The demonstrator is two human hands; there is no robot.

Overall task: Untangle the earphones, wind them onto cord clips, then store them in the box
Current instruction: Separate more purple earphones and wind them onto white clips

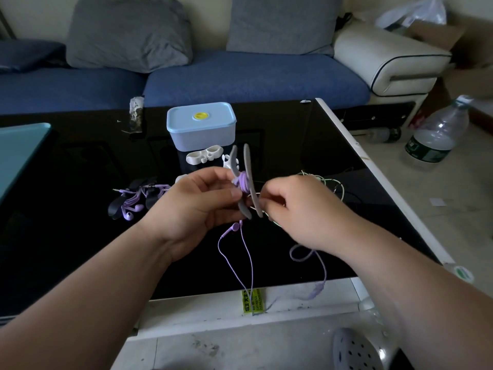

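Earphones (242, 182), purple, partly wound on grey cord clip (249, 166), held above table (80, 169) near box (201, 126). Left hand (197, 206) pinching clip, right hand (301, 209) curled on cord. Risk: dangling tail snagging at table edge; wound turns slipping off on any loss of tension.

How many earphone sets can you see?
3: a purple set on the grey clip in the left hand, another purple set left on the table, a pale green set partly behind the right hand.
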